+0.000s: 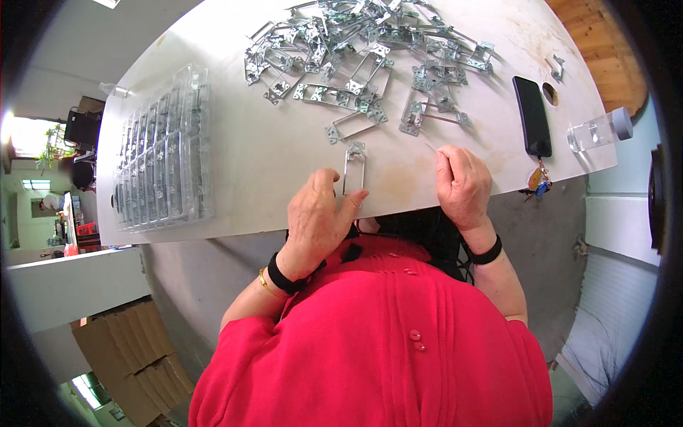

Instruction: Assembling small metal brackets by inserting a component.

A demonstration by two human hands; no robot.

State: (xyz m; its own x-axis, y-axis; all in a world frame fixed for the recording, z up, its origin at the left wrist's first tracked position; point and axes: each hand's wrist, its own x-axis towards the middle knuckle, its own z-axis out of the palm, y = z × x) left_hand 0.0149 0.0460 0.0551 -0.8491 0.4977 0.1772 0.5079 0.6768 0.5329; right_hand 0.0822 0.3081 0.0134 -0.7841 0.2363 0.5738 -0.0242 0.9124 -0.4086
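A narrow, U-shaped metal bracket (355,148) stands out from the table's front edge. My left hand (313,217) is at its near end, thumb on one side and curled fingers on the other, gripping it loosely. Further right, my right hand (462,186) is closed in a pinch. From its fingertips a thin, pale rod (430,147) sticks out toward the bracket; its kind is too small to make out. Beyond both hands lies a large heap of similar silvery brackets (370,60), with several loose ones at its near edge.
Stacked clear plastic trays (163,153) with compartments stand at the left of the white table (249,171). At right are a black phone (532,117), keys (538,181) hanging at the table edge, a clear bottle (597,132) lying down and a small metal part (557,68).
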